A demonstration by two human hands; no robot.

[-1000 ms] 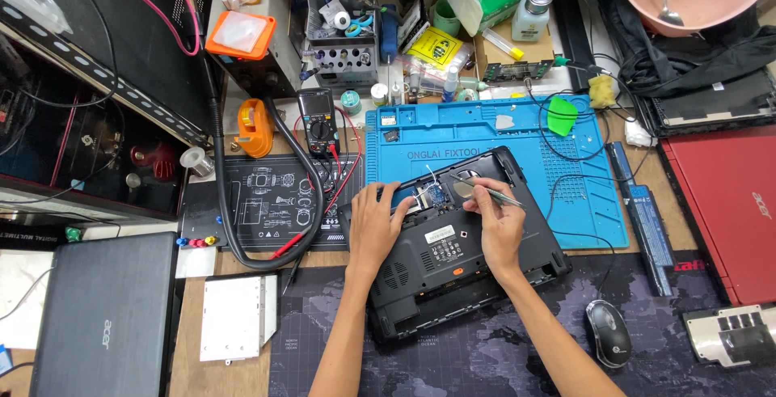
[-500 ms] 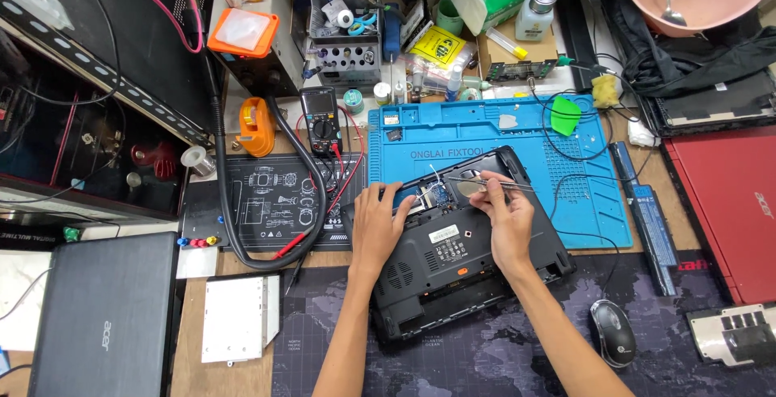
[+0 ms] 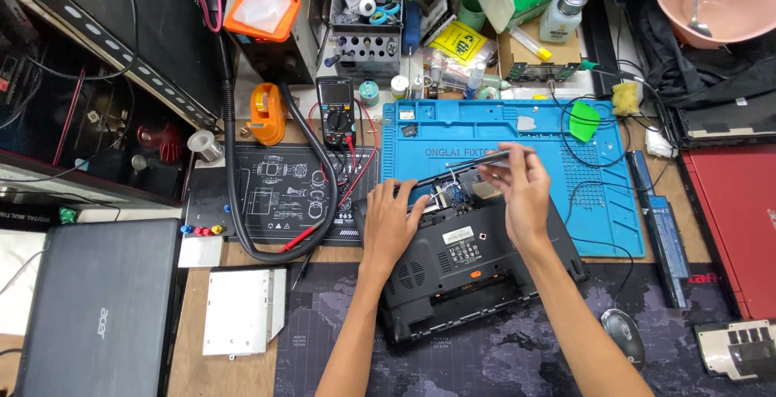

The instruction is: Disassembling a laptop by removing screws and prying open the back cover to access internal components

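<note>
From the head camera we look straight down on a crowded repair bench, where a black laptop (image 3: 469, 272) lies bottom-up, its far edge resting on a blue work mat (image 3: 517, 179) and its near edge on a dark printed desk mat (image 3: 501, 356). Our left hand (image 3: 392, 223) lies flat on the laptop's upper left corner, fingers spread and gripping nothing. Our right hand (image 3: 525, 191) hovers over the opened bay at the far edge, its fingers pinching a thin metal tool (image 3: 477, 158) that runs off to the left; the fingers hide the spot where the tip meets the board.

Around the work we see a black multimeter (image 3: 335, 114) just left of the blue mat, its red lead trailing toward the laptop, and an orange tape dispenser (image 3: 267, 114) beside it. A thick black cable (image 3: 234, 203) loops across a black diagram mat (image 3: 275, 195). A closed grey laptop (image 3: 97, 308) sits at lower left, with a silver drive caddy (image 3: 242, 312) next to it. At right lie a red laptop (image 3: 740, 227), a black mouse (image 3: 624, 336) near our right forearm, and a pink bowl (image 3: 723, 1) with a spoon at the top corner.
</note>
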